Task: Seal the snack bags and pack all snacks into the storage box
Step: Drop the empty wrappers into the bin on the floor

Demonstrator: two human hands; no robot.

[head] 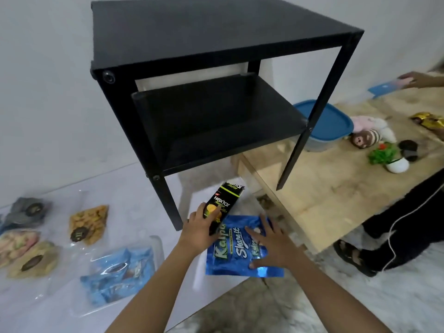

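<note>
While the black snack box (pixel 222 205) is gripped in the curled left hand (pixel 200 233), likely for packing, the blue bag (pixel 236 253) is pinned flat under the spread right hand (pixel 266 247), both just in front of the black table (pixel 216 39).

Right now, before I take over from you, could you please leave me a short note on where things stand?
Left hand: fingers grip the black Nextar snack box.
Right hand: flat on the shiny blue Kalpa pouch on the floor.
Clear plastic bag of yellow crackers, clear plastic bag of blue-wrapped sweets and other bags lie on the floor, left.
Clear storage box with blue lid: on the wooden table, lid on.
Done: nothing visibly packed.
Left: check seals, pack everything.
</note>
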